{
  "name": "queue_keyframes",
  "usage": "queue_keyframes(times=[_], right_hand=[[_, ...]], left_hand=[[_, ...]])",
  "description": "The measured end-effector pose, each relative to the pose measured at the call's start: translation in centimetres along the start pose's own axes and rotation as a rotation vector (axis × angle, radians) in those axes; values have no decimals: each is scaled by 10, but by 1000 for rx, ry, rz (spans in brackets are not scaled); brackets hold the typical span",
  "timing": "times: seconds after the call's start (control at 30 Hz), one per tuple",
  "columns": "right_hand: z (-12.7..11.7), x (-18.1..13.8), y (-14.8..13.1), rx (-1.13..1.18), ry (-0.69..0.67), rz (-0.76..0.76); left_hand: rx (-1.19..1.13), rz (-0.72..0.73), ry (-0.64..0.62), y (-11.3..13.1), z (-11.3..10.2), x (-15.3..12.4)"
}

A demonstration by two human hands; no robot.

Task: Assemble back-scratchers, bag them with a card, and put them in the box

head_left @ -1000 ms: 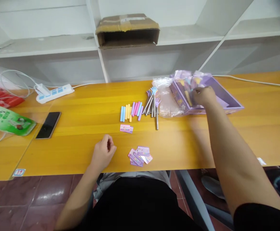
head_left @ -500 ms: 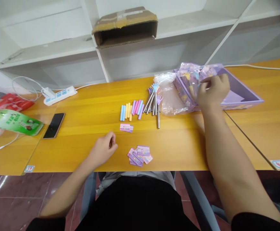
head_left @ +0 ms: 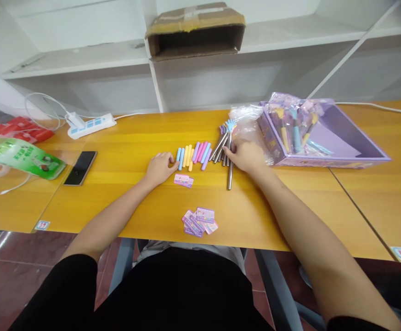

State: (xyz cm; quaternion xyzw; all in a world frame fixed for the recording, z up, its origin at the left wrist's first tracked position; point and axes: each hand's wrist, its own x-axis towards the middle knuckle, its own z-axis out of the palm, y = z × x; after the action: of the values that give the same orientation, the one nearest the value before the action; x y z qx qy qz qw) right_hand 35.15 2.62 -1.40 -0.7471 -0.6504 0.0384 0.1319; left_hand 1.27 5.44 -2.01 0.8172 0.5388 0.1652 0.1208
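Observation:
My left hand (head_left: 161,168) rests on the table with thumb and forefinger pinched at the left end of a row of coloured plastic handle tubes (head_left: 190,157), by a blue handle tube (head_left: 179,158). My right hand (head_left: 246,155) has its fingers closed round a back scratcher (head_left: 229,177) with a metal rod, at the near side of a pile of back scratchers (head_left: 219,147); its top is partly hidden by the fingers. Small printed cards (head_left: 183,180) lie below the tubes. Another heap of cards (head_left: 200,221) is nearer my body.
A purple box (head_left: 348,138) at the right holds bagged back scratchers (head_left: 295,126), with clear plastic bags (head_left: 246,115) beside it. On the left are a phone (head_left: 80,168), a green bottle (head_left: 28,156) and a power strip (head_left: 92,125). A cardboard box (head_left: 195,30) sits on the shelf.
My right hand has left the bagged items in the purple box and come left to the back scratcher pile. My left hand has moved forward and right to the tubes. The view has shifted slightly.

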Motion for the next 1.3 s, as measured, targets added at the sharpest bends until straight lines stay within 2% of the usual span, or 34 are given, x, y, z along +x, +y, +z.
queue_keyframes(times=[0.23,0.47,0.97,1.17,1.3], right_hand=[[7,2,-6,80,35,85],[8,5,3,141,60,139],[11,5,6,123,34,182],[23,9,9,254,182,242],[28,11,14,308,159,224]], left_hand=[[4,-64,1,-2,-3,-1],[29,-143,3,-9,-7,-3],[66,-51,-66,-10,-13,-5],[86,-32,-72,-12,-12,-5],[97,-19,-73,-13,-11,-4]])
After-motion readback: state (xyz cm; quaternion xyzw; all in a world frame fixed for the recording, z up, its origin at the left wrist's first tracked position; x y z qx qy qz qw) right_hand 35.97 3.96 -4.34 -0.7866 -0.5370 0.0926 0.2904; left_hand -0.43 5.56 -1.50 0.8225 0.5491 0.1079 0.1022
